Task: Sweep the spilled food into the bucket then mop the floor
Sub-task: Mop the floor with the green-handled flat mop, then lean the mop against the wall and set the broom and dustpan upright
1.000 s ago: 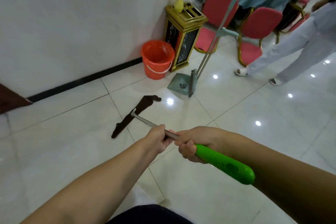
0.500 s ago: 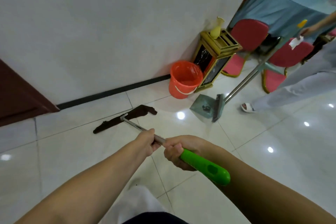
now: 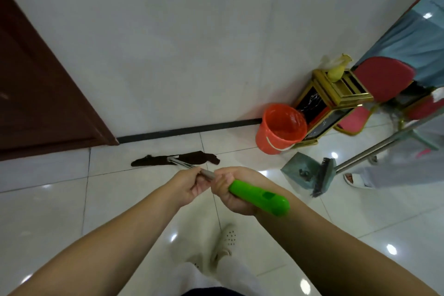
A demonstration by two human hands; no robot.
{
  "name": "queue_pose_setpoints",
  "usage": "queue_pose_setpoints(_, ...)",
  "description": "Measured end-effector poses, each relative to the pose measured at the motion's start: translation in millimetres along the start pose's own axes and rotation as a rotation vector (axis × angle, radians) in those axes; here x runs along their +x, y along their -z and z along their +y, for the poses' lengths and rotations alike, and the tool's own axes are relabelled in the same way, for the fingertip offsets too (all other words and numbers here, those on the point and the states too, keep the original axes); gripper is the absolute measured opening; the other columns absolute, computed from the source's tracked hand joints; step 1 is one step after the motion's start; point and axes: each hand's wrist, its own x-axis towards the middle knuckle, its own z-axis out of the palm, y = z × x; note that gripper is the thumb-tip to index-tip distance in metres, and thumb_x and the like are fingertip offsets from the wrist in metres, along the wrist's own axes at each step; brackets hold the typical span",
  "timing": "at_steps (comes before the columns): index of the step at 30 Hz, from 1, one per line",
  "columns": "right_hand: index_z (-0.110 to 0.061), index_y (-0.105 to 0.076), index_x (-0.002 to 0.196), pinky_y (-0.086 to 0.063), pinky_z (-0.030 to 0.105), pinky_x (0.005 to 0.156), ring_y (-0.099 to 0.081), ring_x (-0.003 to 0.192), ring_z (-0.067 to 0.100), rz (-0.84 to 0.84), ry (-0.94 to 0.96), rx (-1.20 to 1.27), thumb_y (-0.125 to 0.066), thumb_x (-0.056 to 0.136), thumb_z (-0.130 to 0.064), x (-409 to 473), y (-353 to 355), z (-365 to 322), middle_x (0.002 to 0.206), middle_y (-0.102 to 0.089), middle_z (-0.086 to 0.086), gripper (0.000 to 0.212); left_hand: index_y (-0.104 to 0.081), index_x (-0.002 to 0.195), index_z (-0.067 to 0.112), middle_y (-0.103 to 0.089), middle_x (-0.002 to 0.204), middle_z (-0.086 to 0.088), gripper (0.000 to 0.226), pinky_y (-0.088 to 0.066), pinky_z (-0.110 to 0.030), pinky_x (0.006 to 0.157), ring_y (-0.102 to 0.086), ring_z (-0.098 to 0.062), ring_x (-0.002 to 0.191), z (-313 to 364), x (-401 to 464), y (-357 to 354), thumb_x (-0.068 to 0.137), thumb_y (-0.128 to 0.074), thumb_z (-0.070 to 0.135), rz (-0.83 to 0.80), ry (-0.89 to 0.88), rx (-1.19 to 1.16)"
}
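Observation:
I hold a mop with both hands. My right hand (image 3: 231, 187) grips the green handle end (image 3: 260, 197), and my left hand (image 3: 189, 182) closes on the metal shaft just ahead of it. The flat dark brown mop head (image 3: 153, 160) lies on the white tile floor, roughly parallel to the wall. An orange bucket (image 3: 280, 128) stands by the wall to the right. A grey-green dustpan (image 3: 301, 172) with a brush (image 3: 323, 179) sits on the floor in front of the bucket, its long metal pole rising to the right.
A gold and black bin (image 3: 329, 103) stands next to the bucket, with red chairs (image 3: 382, 79) and a blue-clothed table (image 3: 415, 38) behind. Another person's white shoe (image 3: 355, 179) is at the right edge. A brown door (image 3: 36, 94) is at left. My white shoes (image 3: 225, 243) are below.
The mop head has swung from a diagonal to lying almost parallel to the wall and has shifted left. My view has turned left, bringing the door in. Both hands keep their grip.

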Motion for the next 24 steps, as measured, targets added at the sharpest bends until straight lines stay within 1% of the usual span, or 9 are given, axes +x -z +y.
queue_pose_setpoints(2, 0.003, -0.044, 0.113, -0.049, 0.016, 0.036, -0.054, 0.033, 0.012, 0.091, 0.024, -0.058, -0.051, 0.092, 0.000, 3.8, -7.7, -12.8, 0.052, -0.054, 0.016, 0.022, -0.056, 0.099, -0.002, -0.066, 0.070, -0.012, 0.016, -0.058, -0.027, 0.070, -0.065, -0.016, 0.056, 4.9, 9.0, 8.4, 0.097, -0.041, 0.003, 0.099, -0.070, 0.197)
queue_pose_setpoints(3, -0.001, -0.042, 0.116, -0.050, 0.017, 0.037, -0.054, 0.034, 0.012, 0.114, 0.037, -0.094, -0.046, 0.096, -0.009, 5.0, -11.6, -20.1, 0.055, -0.054, 0.016, 0.022, -0.054, 0.110, 0.002, -0.063, 0.086, -0.014, 0.019, -0.057, -0.032, 0.078, -0.063, -0.019, 0.068, 7.9, 15.5, 12.9, 0.094, -0.043, 0.002, 0.165, -0.151, 0.346)
queue_pose_setpoints(5, -0.002, -0.047, 0.114, -0.052, 0.017, 0.041, -0.057, 0.038, 0.014, 0.096, 0.052, -0.198, -0.046, 0.096, -0.014, 4.9, -21.3, -35.7, 0.060, -0.058, 0.015, 0.022, -0.053, 0.124, 0.011, -0.057, 0.109, -0.010, 0.037, -0.050, -0.035, 0.090, -0.058, -0.020, 0.088, 17.9, 25.4, 17.2, 0.088, -0.055, 0.002, 0.198, -0.381, 0.659)
queue_pose_setpoints(8, 0.004, -0.055, 0.099, -0.055, 0.020, 0.047, -0.062, 0.043, 0.018, -0.031, 0.033, -0.327, -0.054, 0.083, -0.017, 4.8, -36.5, -64.0, 0.064, -0.065, 0.018, 0.026, -0.063, 0.119, 0.016, -0.055, 0.109, 0.001, 0.041, -0.042, -0.025, 0.097, -0.055, -0.016, 0.107, 40.7, 29.9, 6.9, 0.080, -0.071, 0.011, 0.135, -0.683, 0.996)
queue_pose_setpoints(10, 0.006, -0.056, 0.094, -0.056, 0.023, 0.048, -0.063, 0.045, 0.020, -0.047, 0.036, -0.412, -0.053, 0.087, -0.024, 6.4, -49.4, -85.8, 0.066, -0.067, 0.022, 0.031, -0.068, 0.105, 0.025, -0.060, 0.103, 0.000, 0.032, -0.045, -0.029, 0.095, -0.058, -0.018, 0.104, 59.9, 31.7, -7.0, 0.073, -0.075, 0.022, 0.075, -0.757, 1.018)
queue_pose_setpoints(12, 0.006, -0.058, 0.094, -0.054, 0.023, 0.045, -0.062, 0.045, 0.019, 0.016, 0.104, -0.539, -0.041, 0.099, -0.027, 9.7, -65.3, -106.8, 0.064, -0.066, 0.019, 0.037, -0.066, 0.093, 0.031, -0.064, 0.102, -0.004, 0.024, -0.048, -0.033, 0.091, -0.061, -0.018, 0.099, 80.0, 37.3, -19.8, 0.070, -0.073, 0.029, 0.074, -0.777, 0.960)
queue_pose_setpoints(15, -0.001, -0.059, 0.096, -0.052, 0.022, 0.044, -0.055, 0.046, 0.015, 0.182, 0.411, -0.843, -0.032, 0.099, -0.008, 14.1, -89.4, -139.3, 0.064, -0.062, 0.010, 0.028, -0.069, 0.098, 0.026, -0.065, 0.096, 0.003, 0.016, -0.046, -0.028, 0.082, -0.059, -0.010, 0.090, 112.5, 51.7, -33.8, 0.083, -0.069, 0.021, 0.153, -0.825, 1.013)
queue_pose_setpoints(20, -0.015, -0.062, 0.110, -0.052, 0.016, 0.059, -0.055, 0.066, 0.007, 0.218, 0.691, -1.299, -0.048, 0.090, 0.005, 21.7, -124.0, -188.8, 0.081, -0.055, 0.000, 0.031, -0.061, 0.086, 0.031, -0.057, 0.079, 0.012, 0.011, -0.041, -0.019, 0.068, -0.055, -0.007, 0.076, 158.2, 67.8, -56.3, 0.086, -0.066, 0.021, 0.244, -0.841, 0.976)
queue_pose_setpoints(24, -0.020, -0.065, 0.115, -0.042, 0.003, 0.054, -0.057, 0.070, -0.001, 0.109, 0.823, -1.557, -0.061, 0.090, -0.013, 45.0, -147.7, -208.2, 0.087, -0.060, -0.006, 0.027, -0.057, 0.076, 0.029, -0.057, 0.073, 0.008, 0.017, -0.038, -0.011, 0.061, -0.052, -0.003, 0.068, 182.3, 79.0, -60.3, 0.090, -0.061, 0.021, 0.290, -0.870, 0.903)
